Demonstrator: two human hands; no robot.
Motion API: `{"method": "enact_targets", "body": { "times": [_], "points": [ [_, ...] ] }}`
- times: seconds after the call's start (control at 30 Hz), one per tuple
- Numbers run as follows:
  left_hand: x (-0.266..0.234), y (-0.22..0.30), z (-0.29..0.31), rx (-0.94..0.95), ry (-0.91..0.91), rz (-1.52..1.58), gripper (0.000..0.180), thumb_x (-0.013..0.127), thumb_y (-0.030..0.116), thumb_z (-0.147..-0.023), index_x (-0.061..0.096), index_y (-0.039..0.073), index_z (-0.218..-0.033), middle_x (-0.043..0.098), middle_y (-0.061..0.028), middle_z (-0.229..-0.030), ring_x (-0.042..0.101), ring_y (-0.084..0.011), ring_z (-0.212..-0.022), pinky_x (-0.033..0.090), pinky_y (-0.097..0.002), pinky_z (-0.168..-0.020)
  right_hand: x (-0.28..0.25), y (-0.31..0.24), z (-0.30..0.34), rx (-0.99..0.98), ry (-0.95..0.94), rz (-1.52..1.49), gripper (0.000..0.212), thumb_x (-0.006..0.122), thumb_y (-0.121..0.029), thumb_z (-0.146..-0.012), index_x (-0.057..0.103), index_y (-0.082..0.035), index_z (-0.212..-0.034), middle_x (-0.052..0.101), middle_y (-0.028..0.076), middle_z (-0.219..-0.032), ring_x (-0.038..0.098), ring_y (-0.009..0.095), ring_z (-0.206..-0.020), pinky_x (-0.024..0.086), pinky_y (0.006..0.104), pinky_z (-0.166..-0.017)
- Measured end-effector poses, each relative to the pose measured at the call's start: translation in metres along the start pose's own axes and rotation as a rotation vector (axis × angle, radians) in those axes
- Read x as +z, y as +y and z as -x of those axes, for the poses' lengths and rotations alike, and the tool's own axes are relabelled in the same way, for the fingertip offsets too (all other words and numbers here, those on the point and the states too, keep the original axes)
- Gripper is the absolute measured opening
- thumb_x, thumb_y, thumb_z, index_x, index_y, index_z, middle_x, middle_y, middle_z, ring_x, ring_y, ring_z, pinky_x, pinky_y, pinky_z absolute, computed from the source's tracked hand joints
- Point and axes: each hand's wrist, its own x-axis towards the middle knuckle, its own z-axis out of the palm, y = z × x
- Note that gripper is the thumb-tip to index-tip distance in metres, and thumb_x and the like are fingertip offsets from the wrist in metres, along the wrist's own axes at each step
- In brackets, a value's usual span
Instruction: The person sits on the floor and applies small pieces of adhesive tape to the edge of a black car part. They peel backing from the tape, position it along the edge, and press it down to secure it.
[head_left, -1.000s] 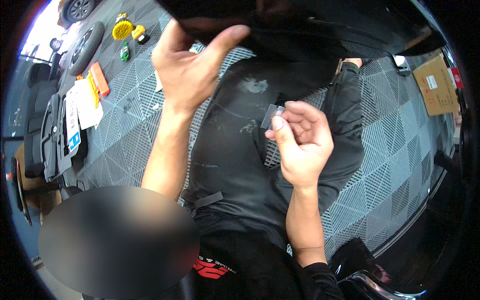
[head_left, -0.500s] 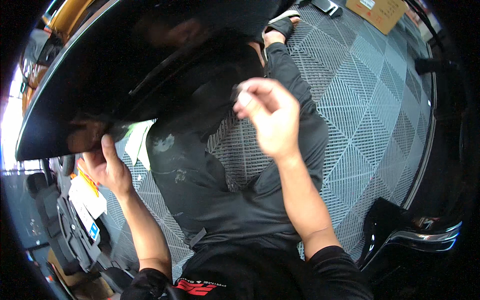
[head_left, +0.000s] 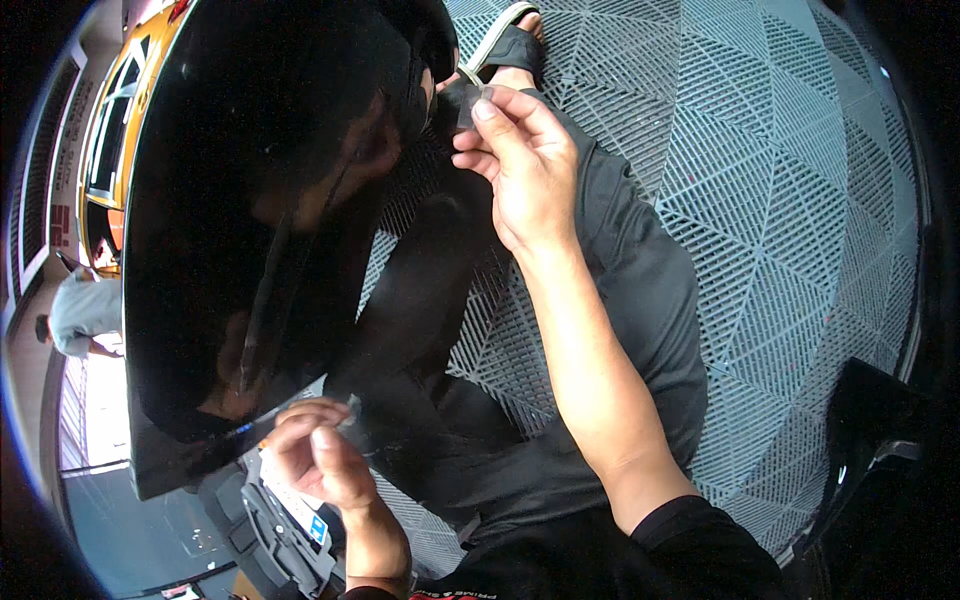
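Observation:
A large glossy black car panel (head_left: 230,200) fills the left side, with my hands mirrored in its surface. My right hand (head_left: 530,170) is raised beside the panel's far right edge. Between its thumb and forefinger it pinches a small dark see-through piece of film (head_left: 472,106). By the panel's lower edge, my left hand (head_left: 320,460) has curled fingers, slightly blurred. A small clear scrap of film (head_left: 351,408) shows at its fingertips; whether it hangs from the panel, I cannot tell.
Grey slatted floor tiles (head_left: 740,200) spread to the right, with my sandalled foot (head_left: 515,50) at the top. A black car part (head_left: 870,440) stands at the lower right. A yellow vehicle (head_left: 120,130) and a bent-over person (head_left: 85,310) are at the far left. Dark trim parts (head_left: 285,530) lie below the panel.
My view has turned, so the panel now stands more upright. My right hand has moved farther away with the dark film. My left fingers have curled in, with a clear scrap now at their tips.

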Motion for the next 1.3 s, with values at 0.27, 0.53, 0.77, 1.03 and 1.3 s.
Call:
{"method": "enact_targets", "body": {
  "times": [0.27,0.53,0.77,1.03,1.3],
  "points": [
    [0.049,-0.007,-0.039,-0.099,-0.331,-0.047,0.016,0.074,0.008,-0.090,0.068,-0.002,-0.101,0.071,-0.0172,-0.095,0.070,-0.0266,-0.088,0.056,-0.0356,-0.081,-0.007,0.009,-0.039,-0.095,-0.049,-0.023,0.017,0.068,-0.004,-0.098,0.063,0.006,-0.112,0.070,0.010,-0.096,0.071,0.015,-0.078,0.063,0.0286,-0.070],
    [0.058,-0.020,-0.054,-0.107,-0.397,0.015,0.018,0.076,0.005,-0.088,0.069,-0.003,-0.103,0.072,-0.0187,-0.094,0.072,-0.0266,-0.085,0.057,-0.0342,-0.078,0.016,0.023,0.046,-0.532,-0.019,0.487,0.019,0.072,0.008,-0.091,0.067,0.005,-0.109,0.067,0.012,-0.105,0.067,0.013,-0.088,0.059,0.0240,-0.075],
    [0.062,-0.002,-0.054,-0.181,-0.237,0.106,0.033,0.072,0.016,-0.096,0.064,-0.005,-0.120,0.067,-0.0222,-0.115,0.069,-0.0278,-0.102,0.056,-0.0378,-0.091,0.035,0.014,0.066,-0.739,-0.029,0.556,0.031,0.081,0.008,-0.079,0.071,-0.002,-0.106,0.068,0.014,-0.102,0.070,0.023,-0.084,0.059,0.0308,-0.071],
    [0.081,0.015,-0.066,-0.166,-0.173,0.034,0.039,0.073,0.021,-0.097,0.065,-0.006,-0.124,0.067,-0.0237,-0.124,0.068,-0.0284,-0.112,0.055,-0.0381,-0.098,0.036,0.009,0.100,-0.740,-0.142,0.497,0.037,0.087,0.001,-0.075,0.075,-0.004,-0.109,0.066,0.012,-0.110,0.071,0.024,-0.090,0.060,0.0303,-0.072],
    [0.091,0.026,-0.078,-0.150,-0.095,-0.102,0.012,0.068,0.005,-0.099,0.067,-0.005,-0.106,0.074,-0.0200,-0.105,0.071,-0.0177,-0.089,0.057,-0.0281,-0.080,0.039,0.010,0.098,-0.729,-0.123,0.503,0.038,0.085,0.004,-0.074,0.075,-0.004,-0.110,0.066,0.014,-0.115,0.071,0.024,-0.092,0.060,0.0308,-0.074]
  ]
}}
